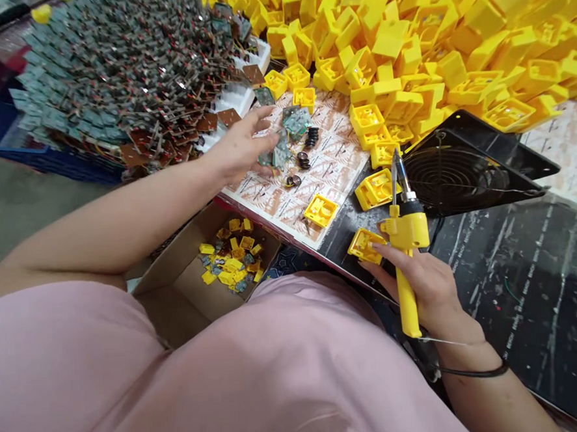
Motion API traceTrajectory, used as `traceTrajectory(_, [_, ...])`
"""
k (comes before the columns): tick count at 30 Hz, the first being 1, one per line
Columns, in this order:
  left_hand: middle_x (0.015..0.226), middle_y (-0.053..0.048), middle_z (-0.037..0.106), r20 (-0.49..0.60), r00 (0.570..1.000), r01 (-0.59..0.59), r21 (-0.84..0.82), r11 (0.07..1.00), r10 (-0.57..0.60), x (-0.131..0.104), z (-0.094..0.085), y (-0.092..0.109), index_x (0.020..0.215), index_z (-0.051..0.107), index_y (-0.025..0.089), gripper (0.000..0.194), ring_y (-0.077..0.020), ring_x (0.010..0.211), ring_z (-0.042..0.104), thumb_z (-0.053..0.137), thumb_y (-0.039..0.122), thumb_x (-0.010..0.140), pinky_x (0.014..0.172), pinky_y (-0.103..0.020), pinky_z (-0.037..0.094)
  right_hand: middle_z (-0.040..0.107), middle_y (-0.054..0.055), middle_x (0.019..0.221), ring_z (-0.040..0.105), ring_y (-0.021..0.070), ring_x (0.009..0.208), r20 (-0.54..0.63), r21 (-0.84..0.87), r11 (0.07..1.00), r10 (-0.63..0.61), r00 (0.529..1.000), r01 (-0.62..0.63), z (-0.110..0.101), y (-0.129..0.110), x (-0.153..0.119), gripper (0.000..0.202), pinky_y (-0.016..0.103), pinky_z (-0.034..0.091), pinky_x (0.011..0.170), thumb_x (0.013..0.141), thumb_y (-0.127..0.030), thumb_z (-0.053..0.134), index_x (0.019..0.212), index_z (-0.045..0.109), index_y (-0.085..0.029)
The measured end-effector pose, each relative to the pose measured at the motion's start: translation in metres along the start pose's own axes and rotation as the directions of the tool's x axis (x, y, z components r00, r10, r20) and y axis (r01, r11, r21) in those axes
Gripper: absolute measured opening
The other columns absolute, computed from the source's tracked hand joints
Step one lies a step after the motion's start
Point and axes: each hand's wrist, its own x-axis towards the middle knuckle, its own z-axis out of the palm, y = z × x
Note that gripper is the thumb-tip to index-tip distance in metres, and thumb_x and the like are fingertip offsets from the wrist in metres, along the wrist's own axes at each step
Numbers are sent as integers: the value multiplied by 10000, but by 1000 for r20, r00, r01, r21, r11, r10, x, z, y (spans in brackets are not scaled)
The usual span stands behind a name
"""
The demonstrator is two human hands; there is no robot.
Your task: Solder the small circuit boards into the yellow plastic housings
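Note:
My left hand (245, 144) reaches over the patterned board, fingers spread, at a few green circuit boards (281, 152); I cannot tell whether it grips one. Beside it lie another circuit board (296, 121) and small black round parts (303, 160). My right hand (432, 282) is closed round a yellow soldering gun (406, 267), its tip pointing away from me. The thumb and fingers of that hand also hold a yellow plastic housing (365, 244), open side up, by the table edge. Two similar housings, one left (321, 210) and one beyond (375, 188), lie close by.
A big heap of yellow housings (405, 39) fills the back right. At the left, a blue crate (35, 156) holds piled circuit boards (137, 69). A black fan (461, 166) stands right of the soldering gun. Below the edge, a cardboard box (177, 307) contains yellow pieces.

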Motion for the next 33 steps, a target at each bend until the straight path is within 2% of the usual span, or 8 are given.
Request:
traceTrajectory(4, [1619, -122, 411, 97, 939, -332, 509, 794, 330, -29, -10, -25, 1492, 507, 268, 598, -348, 1458, 458, 495, 287, 895, 1055, -546, 538, 745, 16, 895, 707, 146, 693, 19, 56, 998, 14, 1000, -15, 1, -11, 5, 480, 232, 561, 700, 923, -215, 739, 1370, 565, -240])
traceTrajectory(8, [1491, -84, 574, 94, 926, -280, 819, 500, 366, -53, -19, -21, 1264, 705, 273, 416, -327, 1336, 569, 427, 298, 956, 999, -493, 559, 754, 29, 973, 728, 155, 768, -12, 60, 998, 34, 999, -33, 12, -14, 10, 477, 238, 573, 748, 910, -204, 755, 1349, 573, -240])
traceTrajectory(11, [1278, -74, 706, 142, 920, -290, 873, 393, 365, -60, -21, -14, 1100, 771, 266, 420, -298, 1186, 643, 372, 356, 1010, 906, -436, 558, 751, 36, 979, 737, 175, 823, 34, 34, 999, 16, 999, -17, 16, -12, 13, 391, 295, 576, 868, 925, -198, 738, 1282, 581, -224])
traceTrajectory(18, [1136, -52, 720, 338, 880, -456, 797, 396, 334, -43, -25, -11, 1130, 769, 307, 437, -265, 1112, 653, 380, 245, 941, 1000, -431, 481, 746, 33, 1002, 736, 196, 888, -27, 45, 998, 49, 998, -48, 18, -17, 26, 379, 339, 567, 929, 922, -215, 738, 1262, 576, -252])
traceTrajectory(23, [1103, -132, 701, 225, 940, -309, 881, 359, 257, -27, -11, -3, 1133, 753, 201, 411, -383, 1229, 586, 487, 443, 932, 1033, -527, 448, 711, 43, 989, 704, 212, 942, 43, 31, 998, 48, 998, -49, 41, -25, 54, 314, 373, 535, 977, 977, -370, 678, 1225, 552, -224])
traceTrajectory(27, [1009, -112, 714, 212, 940, -305, 874, 378, 268, -18, 1, 0, 1054, 736, 188, 335, -365, 1195, 596, 616, 421, 846, 978, -463, 475, 708, 53, 998, 699, 213, 931, 90, 34, 999, 29, 996, -32, 57, -25, 66, 255, 377, 537, 967, 1012, -319, 606, 1227, 536, -202])
traceTrajectory(30, [916, -83, 709, 159, 939, -299, 811, 502, 304, -19, 1, 12, 975, 725, 194, 239, -323, 1070, 635, 655, 361, 819, 881, -405, 489, 705, 32, 956, 690, 203, 882, 52, 46, 998, 51, 997, -53, 56, -24, 63, 247, 350, 554, 896, 994, -254, 610, 1231, 546, -224])
traceTrajectory(33, [860, -49, 691, 48, 933, -311, 602, 736, 355, -26, -2, 27, 1093, 687, 176, 271, -194, 831, 624, 641, 286, 850, 797, -329, 476, 708, 32, 974, 685, 202, 873, 8, 73, 994, 77, 997, -78, 48, -28, 60, 299, 340, 561, 871, 966, -272, 670, 1239, 555, -235])
